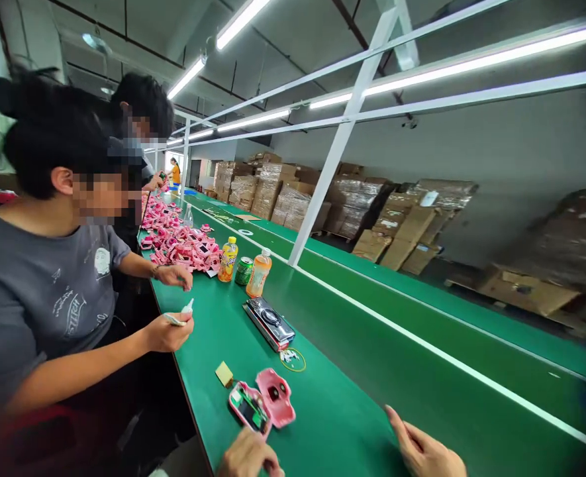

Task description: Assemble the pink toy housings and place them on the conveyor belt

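My left hand is at the bottom edge, its fingers curled, just below an opened pink plastic case. What lies inside its grip is hidden. The case half nearest it holds a green circuit board and a dark screen. Beside that, touching or nearly so, rests the other pink shell half, with a dark round part in it. My right hand hovers over the green surface at lower right, thumb stretched away from the fingers and nothing visible in it. A small yellow block sits just behind the case.
Small white pieces lie within a yellow ring, near a dark phone-like device. Drink bottles and a green can stand before a pink heap. A co-worker's hand at left holds a white-tipped tube.
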Demonstrator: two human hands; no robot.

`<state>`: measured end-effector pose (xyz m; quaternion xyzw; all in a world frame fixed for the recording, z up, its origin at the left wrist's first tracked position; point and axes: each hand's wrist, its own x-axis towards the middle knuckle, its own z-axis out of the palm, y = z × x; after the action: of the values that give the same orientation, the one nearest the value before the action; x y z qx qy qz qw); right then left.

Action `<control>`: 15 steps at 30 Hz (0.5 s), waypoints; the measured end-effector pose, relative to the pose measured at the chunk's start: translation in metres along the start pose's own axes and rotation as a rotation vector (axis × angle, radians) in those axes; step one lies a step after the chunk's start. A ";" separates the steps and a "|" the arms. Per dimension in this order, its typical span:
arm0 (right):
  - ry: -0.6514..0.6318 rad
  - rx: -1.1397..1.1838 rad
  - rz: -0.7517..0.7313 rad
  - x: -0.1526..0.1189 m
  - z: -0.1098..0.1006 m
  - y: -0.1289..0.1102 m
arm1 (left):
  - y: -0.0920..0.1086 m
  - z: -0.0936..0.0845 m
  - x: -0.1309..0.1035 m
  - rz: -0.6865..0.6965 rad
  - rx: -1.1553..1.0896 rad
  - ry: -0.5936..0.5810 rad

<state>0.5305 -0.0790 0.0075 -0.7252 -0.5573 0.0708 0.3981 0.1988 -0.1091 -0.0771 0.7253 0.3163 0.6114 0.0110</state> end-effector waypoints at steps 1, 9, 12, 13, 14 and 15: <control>-0.015 0.089 0.009 -0.003 0.005 -0.012 | 0.001 -0.014 0.004 -0.081 0.021 -0.027; -0.061 0.359 0.135 -0.105 0.059 -0.067 | -0.053 -0.079 0.061 -0.403 0.207 -0.614; -0.009 0.333 0.212 -0.153 0.070 -0.096 | -0.059 -0.069 0.069 -0.426 0.070 -0.750; -0.006 0.310 0.239 -0.161 0.073 -0.108 | -0.058 -0.066 0.071 -0.453 -0.014 -0.773; -0.013 0.291 0.263 -0.165 0.075 -0.118 | -0.057 -0.063 0.074 -0.499 -0.122 -0.796; -0.023 0.288 0.285 -0.166 0.076 -0.127 | -0.055 -0.061 0.077 -0.566 -0.250 -0.817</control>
<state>0.3326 -0.1775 -0.0171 -0.7314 -0.4377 0.2135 0.4774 0.1242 -0.0512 -0.0163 0.7842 0.3946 0.2842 0.3855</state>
